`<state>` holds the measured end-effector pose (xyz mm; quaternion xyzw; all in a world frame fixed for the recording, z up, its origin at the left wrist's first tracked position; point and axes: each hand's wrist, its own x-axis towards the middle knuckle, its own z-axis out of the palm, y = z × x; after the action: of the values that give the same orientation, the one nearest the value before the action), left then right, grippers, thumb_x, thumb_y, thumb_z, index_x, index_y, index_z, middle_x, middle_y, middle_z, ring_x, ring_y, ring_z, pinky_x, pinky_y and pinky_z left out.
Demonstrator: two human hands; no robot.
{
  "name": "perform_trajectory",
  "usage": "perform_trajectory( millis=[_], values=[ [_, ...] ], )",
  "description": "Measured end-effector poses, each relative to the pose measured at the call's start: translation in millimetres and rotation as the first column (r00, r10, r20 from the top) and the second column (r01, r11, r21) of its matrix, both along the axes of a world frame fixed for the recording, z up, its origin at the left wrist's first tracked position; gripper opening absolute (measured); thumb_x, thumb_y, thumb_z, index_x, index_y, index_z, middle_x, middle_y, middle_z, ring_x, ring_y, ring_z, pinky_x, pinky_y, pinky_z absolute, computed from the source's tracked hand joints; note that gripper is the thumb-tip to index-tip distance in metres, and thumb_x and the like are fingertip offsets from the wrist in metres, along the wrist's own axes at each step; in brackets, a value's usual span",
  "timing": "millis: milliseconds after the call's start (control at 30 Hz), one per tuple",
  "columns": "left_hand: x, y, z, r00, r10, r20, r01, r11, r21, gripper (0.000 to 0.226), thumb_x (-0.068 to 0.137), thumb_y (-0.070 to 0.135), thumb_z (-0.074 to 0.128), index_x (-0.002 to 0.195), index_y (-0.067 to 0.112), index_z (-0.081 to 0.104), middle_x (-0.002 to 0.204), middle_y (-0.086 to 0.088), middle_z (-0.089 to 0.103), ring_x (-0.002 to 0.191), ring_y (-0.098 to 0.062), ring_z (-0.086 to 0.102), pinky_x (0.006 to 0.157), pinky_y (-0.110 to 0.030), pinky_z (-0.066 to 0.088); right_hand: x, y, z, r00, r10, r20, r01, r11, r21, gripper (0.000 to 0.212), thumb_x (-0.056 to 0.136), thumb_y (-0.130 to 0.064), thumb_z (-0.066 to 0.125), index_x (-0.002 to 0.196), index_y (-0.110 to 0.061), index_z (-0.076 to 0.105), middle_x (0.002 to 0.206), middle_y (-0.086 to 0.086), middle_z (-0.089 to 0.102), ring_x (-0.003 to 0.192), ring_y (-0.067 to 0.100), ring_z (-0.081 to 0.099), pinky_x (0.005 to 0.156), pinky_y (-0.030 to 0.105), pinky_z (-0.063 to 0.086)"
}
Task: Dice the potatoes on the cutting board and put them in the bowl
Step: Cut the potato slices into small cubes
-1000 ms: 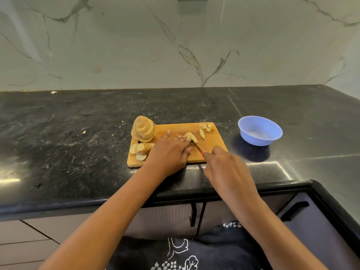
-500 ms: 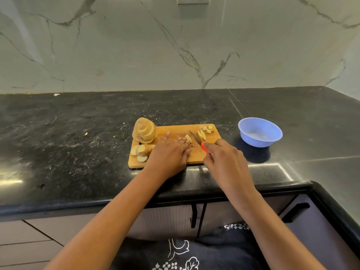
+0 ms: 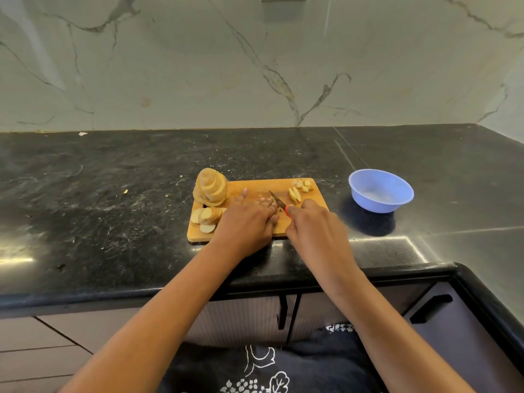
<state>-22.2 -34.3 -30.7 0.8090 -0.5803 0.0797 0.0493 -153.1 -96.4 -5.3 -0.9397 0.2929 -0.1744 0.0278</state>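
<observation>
A wooden cutting board (image 3: 249, 186) lies on the black counter. At its far left stands a stack of potato slices (image 3: 211, 187), with a few loose slices (image 3: 206, 218) in front. Cut pieces (image 3: 295, 194) and small dice (image 3: 304, 185) lie at the far right. My left hand (image 3: 246, 222) rests over the board's middle, fingers curled down on a potato piece that it hides. My right hand (image 3: 314, 226) grips the red handle of a knife (image 3: 277, 200), whose blade points away beside my left fingertips. The blue bowl (image 3: 380, 190) stands to the right of the board and looks empty.
The marble wall rises behind the black counter (image 3: 113, 194). Crumbs and peel bits dot the counter left of the board. The counter's front edge (image 3: 141, 290) runs below my forearms, with cabinet doors and black handles (image 3: 282, 312) underneath.
The knife blade moved left from the cut pieces to beside my left fingertips. My left hand now covers the piece it holds.
</observation>
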Motion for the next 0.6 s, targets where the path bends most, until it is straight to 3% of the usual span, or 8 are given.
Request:
perform_trajectory(
  millis=[167, 267, 367, 500, 600],
  values=[
    [-1.0, 0.2, 0.7, 1.0, 0.015, 0.014, -0.015, 1.0, -0.001, 0.047, 0.102, 0.033, 0.028, 0.147, 0.018, 0.034, 0.152, 0.003, 0.035, 0.141, -0.007, 0.027, 0.116, -0.036, -0.007, 7.6, 2.3, 6.3, 0.996, 0.046, -0.074, -0.046, 0.999, 0.001, 0.024, 0.099, -0.015, 0.04, 0.114, -0.011, 0.058, 0.109, 0.007, 0.052, 0.086, 0.023, 0.056, 0.061, 0.027, 0.031],
    [-0.8, 0.0, 1.4, 1.0, 0.017, 0.014, -0.017, 1.0, 0.013, 0.048, 0.103, 0.032, 0.027, 0.148, 0.017, 0.032, 0.152, 0.003, 0.033, 0.141, -0.008, 0.027, 0.116, -0.036, -0.01, -3.6, 1.5, 8.4, 0.994, 0.045, -0.102, -0.043, 0.999, 0.019, 0.023, 0.097, -0.015, 0.041, 0.111, -0.01, 0.058, 0.093, 0.005, 0.043, 0.073, 0.018, 0.043, 0.055, 0.025, 0.027],
    [-0.9, 0.9, 2.8, 1.0, 0.014, 0.003, -0.014, 1.0, 0.011, 0.048, 0.102, 0.033, 0.027, 0.147, 0.017, 0.033, 0.152, 0.003, 0.034, 0.141, -0.008, 0.027, 0.116, -0.037, -0.009, -15.5, 2.3, 10.5, 0.987, 0.079, -0.141, -0.08, 0.997, -0.001, 0.023, 0.097, -0.017, 0.042, 0.113, -0.013, 0.058, 0.087, 0.0, 0.036, 0.072, 0.016, 0.041, 0.056, 0.024, 0.029],
    [-3.6, 1.1, 3.0, 1.0, 0.012, 0.01, -0.012, 1.0, -0.012, 0.046, 0.102, 0.032, 0.028, 0.144, 0.017, 0.038, 0.149, 0.002, 0.038, 0.139, -0.009, 0.031, 0.116, -0.037, -0.009, -27.8, -4.3, 22.2, 0.99, 0.07, -0.12, -0.07, 0.998, 0.004, 0.028, 0.094, -0.017, 0.046, 0.116, -0.018, 0.065, 0.086, -0.001, 0.046, 0.076, 0.019, 0.05, 0.054, 0.024, 0.028],
    [-3.3, -0.1, 2.5, 1.0, 0.014, 0.005, -0.013, 0.999, -0.033, 0.045, 0.102, 0.033, 0.028, 0.143, 0.018, 0.041, 0.148, 0.002, 0.041, 0.137, -0.009, 0.035, 0.116, -0.038, -0.008, -32.8, -8.7, 24.3, 0.997, 0.07, -0.028, -0.069, 0.997, 0.042, 0.034, 0.092, -0.019, 0.049, 0.123, -0.024, 0.063, 0.102, 0.0, 0.06, 0.09, 0.02, 0.059, 0.062, 0.025, 0.035]
  ],
)
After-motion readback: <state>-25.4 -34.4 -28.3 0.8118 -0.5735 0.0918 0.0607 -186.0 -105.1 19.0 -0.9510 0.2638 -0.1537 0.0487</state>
